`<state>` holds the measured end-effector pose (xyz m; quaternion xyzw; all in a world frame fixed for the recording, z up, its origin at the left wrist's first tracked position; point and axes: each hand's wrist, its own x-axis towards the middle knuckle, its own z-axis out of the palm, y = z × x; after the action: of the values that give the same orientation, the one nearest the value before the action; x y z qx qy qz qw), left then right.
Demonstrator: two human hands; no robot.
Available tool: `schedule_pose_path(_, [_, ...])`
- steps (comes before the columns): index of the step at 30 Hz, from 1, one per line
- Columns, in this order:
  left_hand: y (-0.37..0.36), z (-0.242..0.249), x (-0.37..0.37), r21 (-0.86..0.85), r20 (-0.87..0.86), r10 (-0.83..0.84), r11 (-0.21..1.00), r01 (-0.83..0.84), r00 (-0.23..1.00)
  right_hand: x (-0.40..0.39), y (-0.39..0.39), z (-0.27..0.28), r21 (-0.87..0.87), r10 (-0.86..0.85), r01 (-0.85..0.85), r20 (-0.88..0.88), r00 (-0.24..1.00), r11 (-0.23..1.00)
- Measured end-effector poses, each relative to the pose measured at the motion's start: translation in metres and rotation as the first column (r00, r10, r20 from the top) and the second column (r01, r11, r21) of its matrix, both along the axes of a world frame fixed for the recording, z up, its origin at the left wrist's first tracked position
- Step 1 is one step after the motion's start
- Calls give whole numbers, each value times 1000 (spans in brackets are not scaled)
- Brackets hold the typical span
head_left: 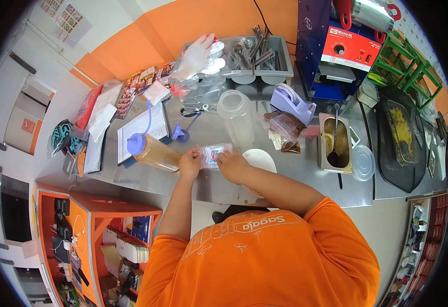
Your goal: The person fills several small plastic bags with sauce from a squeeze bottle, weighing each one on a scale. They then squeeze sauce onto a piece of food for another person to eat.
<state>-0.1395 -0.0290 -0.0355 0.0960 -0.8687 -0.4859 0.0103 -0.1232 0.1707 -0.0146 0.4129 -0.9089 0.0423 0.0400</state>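
Note:
A small clear plastic packet with a blue, red and white label (213, 154) is held flat between both hands, over the front of the steel table (203, 192). The fingers of my left hand (190, 162) pinch its left edge. My right hand (232, 166) has its fingers closed on the packet's right side, covering part of it. Beside my left hand leans a bottle of brownish liquid with a lavender lid (155, 152). A white bowl (261, 159) sits by my right wrist, partly hidden under the forearm. Beyond the hands stands a tall translucent jar (236, 120).
Right of the hands are brown packets (288, 125), a lavender tape dispenser (295, 107), a steel pan (325, 148) with a ladle and a clear round lid (363, 162). Behind stand a grey utensil tray (284, 59) and a sealing machine (336, 56). Papers (142, 128) lie left.

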Motion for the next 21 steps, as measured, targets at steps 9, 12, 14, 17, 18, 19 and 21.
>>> schedule_pose_path(9, [9,62,34,-397,-353,18,902,-167,935,1,-3,3,136,-87,82,32,996,987])
schedule_pose_path(12, [2,87,59,62,-371,225,974,-218,901,1,1,12,51,-85,85,-5,996,995])
schedule_pose_path(14, [-6,96,71,638,-229,338,760,-121,913,7,-8,27,-194,-71,112,206,976,975])
schedule_pose_path(17, [18,128,93,854,-71,407,496,-155,911,10,-23,62,-458,199,473,843,500,752])
schedule_pose_path(18, [23,125,98,855,-74,411,495,-154,909,11,-29,71,-281,480,724,874,-79,630])
schedule_pose_path(19, [27,123,102,795,-161,370,598,-102,915,14,-34,78,-284,477,718,876,-76,636])
schedule_pose_path(21, [33,118,109,730,-254,347,681,-56,903,21,-44,91,-611,641,749,687,342,256])
